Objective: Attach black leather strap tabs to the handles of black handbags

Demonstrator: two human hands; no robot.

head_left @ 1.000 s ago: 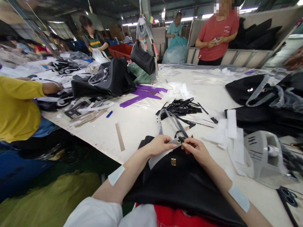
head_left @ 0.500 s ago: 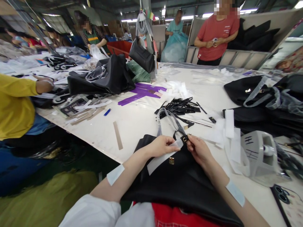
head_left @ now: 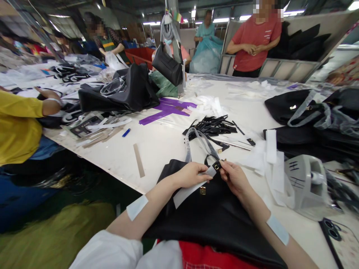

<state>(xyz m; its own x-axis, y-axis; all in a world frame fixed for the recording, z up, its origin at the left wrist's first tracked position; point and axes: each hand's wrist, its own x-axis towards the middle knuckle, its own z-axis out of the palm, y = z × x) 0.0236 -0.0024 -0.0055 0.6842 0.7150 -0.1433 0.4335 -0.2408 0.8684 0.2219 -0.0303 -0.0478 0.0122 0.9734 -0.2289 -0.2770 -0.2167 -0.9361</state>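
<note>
A black handbag [head_left: 215, 220] lies on the white table [head_left: 162, 145] in front of me, its plastic-wrapped handle [head_left: 196, 144] arching away. My left hand [head_left: 192, 175] is closed, pinching a white paper strip [head_left: 186, 192] against the bag's top edge. My right hand [head_left: 234, 177] is closed, pinching the small black strap with a gold buckle [head_left: 216, 165] at the handle's base. A gold clasp [head_left: 202, 191] shows on the bag between my hands.
A pile of black straps [head_left: 214, 127] lies beyond the bag. A grey tape dispenser [head_left: 307, 185] and white strips sit to the right, more black bags [head_left: 305, 119] beyond. A person in yellow [head_left: 19, 125] works at left. Others stand behind the table.
My hands have shifted slightly up the bag toward the handle base, keeping hold of the paper strip and buckle strap. The person in yellow drew the arm back a little.
</note>
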